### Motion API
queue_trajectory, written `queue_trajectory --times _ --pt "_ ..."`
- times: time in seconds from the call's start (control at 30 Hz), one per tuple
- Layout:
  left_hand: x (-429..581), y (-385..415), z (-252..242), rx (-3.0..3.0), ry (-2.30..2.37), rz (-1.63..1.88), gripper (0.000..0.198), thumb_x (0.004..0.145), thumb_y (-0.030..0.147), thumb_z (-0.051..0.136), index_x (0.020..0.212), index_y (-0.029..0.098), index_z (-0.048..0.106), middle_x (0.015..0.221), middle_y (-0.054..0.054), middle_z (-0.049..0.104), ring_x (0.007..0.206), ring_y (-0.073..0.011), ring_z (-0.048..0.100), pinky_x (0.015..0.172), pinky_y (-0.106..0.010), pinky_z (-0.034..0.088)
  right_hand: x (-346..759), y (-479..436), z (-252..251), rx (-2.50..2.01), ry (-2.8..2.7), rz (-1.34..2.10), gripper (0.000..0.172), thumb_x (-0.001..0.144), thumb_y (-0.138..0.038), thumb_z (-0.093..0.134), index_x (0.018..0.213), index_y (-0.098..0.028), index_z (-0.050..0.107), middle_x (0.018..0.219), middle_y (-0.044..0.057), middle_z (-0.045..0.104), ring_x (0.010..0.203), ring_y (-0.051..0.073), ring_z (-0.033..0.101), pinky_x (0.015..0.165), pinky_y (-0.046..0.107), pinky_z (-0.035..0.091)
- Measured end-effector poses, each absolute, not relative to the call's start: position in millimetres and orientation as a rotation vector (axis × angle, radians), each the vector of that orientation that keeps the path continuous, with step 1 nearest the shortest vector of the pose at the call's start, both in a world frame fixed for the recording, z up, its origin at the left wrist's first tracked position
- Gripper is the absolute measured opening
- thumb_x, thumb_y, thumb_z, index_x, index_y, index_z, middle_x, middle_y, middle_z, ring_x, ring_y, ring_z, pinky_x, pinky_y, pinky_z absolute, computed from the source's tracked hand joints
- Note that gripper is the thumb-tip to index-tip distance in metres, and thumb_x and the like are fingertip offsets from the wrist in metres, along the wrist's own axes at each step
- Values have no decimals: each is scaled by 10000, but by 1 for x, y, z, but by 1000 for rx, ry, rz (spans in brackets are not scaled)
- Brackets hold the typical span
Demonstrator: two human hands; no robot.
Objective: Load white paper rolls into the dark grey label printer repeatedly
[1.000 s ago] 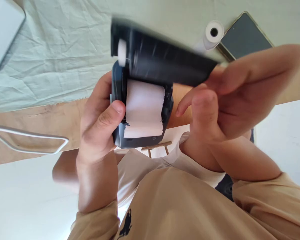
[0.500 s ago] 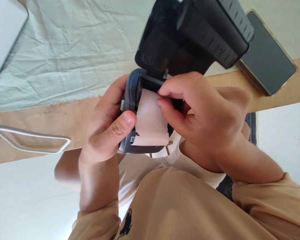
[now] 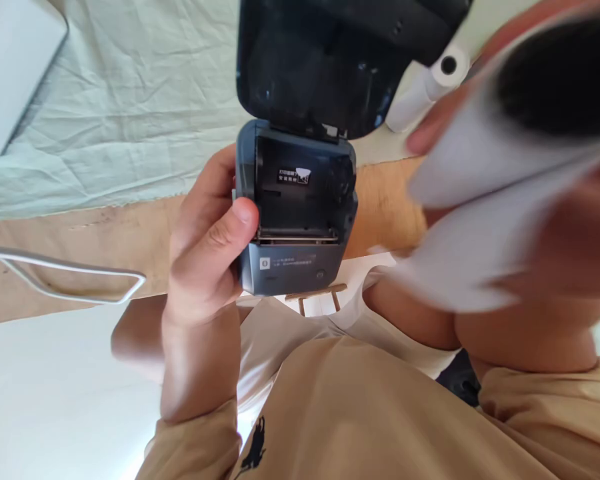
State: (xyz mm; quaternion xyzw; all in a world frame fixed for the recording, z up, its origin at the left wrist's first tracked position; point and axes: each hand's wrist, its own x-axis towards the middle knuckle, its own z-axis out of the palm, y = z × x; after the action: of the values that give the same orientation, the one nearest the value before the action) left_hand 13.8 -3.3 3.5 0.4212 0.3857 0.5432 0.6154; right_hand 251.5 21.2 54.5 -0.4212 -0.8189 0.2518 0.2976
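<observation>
My left hand (image 3: 205, 247) grips the dark blue-grey portable label printer (image 3: 300, 270) along its left side, thumb on the front edge. Its black lid (image 3: 310, 73) stands wide open above, and the bare inside of the paper bay shows a small printed label. To the right, my right hand (image 3: 575, 233) is closed around a white paper roll (image 3: 460, 167), held apart from the printer. A loose torn end of paper hangs below the roll. Roll and hand are close to the camera and smeared by motion.
A second white roll (image 3: 410, 107) with a black core lies behind the lid on the pale green cloth (image 3: 145, 100). A white flat device (image 3: 20, 67) rests at the upper left. A white cable (image 3: 70, 260) loops over the wooden edge (image 3: 145, 233).
My right hand has taken the paper roll out of the printer and moved right and closer to the camera. The printer has shifted slightly left. The phone is now out of sight.
</observation>
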Motion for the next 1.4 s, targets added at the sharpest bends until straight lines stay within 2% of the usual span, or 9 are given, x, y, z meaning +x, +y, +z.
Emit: queue_trajectory --times 0.17,0.3,0.4,0.57,0.73,0.87,1.0,1.2,1.4 --pt "12 -1 -8 902 862 1328 481 909 528 768 1166 125 715 997 -50 652 1201 -328 753 868 -436 714 248 37 27 -1003 -1640 679 148 829 -345 690 888 -233 614 822 12 634 652 127 547 698 361 504" --pt "10 -1 -10 873 819 1329 530 900 505 787 1247 117 689 1139 -75 706 1436 -415 641 1118 -604 656 239 39 9 -1148 -1972 307 187 920 -423 627 909 -237 615 892 34 672 923 203 621 840 392 520" --pt "11 -1 -9 878 804 1317 533 890 500 799 1244 119 684 1179 -73 720 1520 -435 565 1186 -671 603 235 38 8 -1153 -2033 221 229 978 -478 625 1015 -252 613 962 15 708 848 168 635 764 347 505" --pt "13 -2 -7 868 798 1366 449 923 457 760 1210 116 709 1096 -72 758 1418 -391 666 1133 -583 659 231 36 10 -1216 -2020 252 311 900 -265 636 1196 -273 539 1152 -42 713 776 90 629 697 269 504" --pt "16 -4 -6 826 817 1351 455 906 487 769 1189 137 703 1103 -83 784 1408 -400 672 1056 -572 691 229 31 12 -1472 -2094 319 488 861 -186 603 1313 -339 503 989 -52 747 866 158 739 667 279 525" --pt "15 -3 -6 826 813 1328 446 910 485 767 1202 152 707 1104 -82 772 1353 -389 707 988 -548 713 229 29 17 -1257 -2025 244 313 873 -299 641 1180 -264 593 989 -26 767 866 159 760 669 288 536" --pt "12 -1 -6 870 823 1363 433 891 491 794 1134 138 739 958 -51 741 1227 -354 770 877 -463 733 242 39 16 -1156 -1659 107 170 946 -282 539 945 -206 691 875 15 684 713 121 656 599 307 393" --pt "14 -1 -7 902 836 1364 442 900 479 776 1169 131 736 985 -58 751 1388 -372 675 1037 -506 698 263 61 11 -1343 -2095 100 635 725 -38 483 1332 -166 618 1331 103 692 1168 204 700 879 346 563" --pt "15 -1 -8 889 845 1402 457 891 471 776 1177 117 737 1082 -70 769 1429 -365 643 1121 -490 660 251 64 12 -1356 -2105 -43 417 839 -114 580 1235 -187 686 1247 183 662 1154 224 644 1016 374 571"
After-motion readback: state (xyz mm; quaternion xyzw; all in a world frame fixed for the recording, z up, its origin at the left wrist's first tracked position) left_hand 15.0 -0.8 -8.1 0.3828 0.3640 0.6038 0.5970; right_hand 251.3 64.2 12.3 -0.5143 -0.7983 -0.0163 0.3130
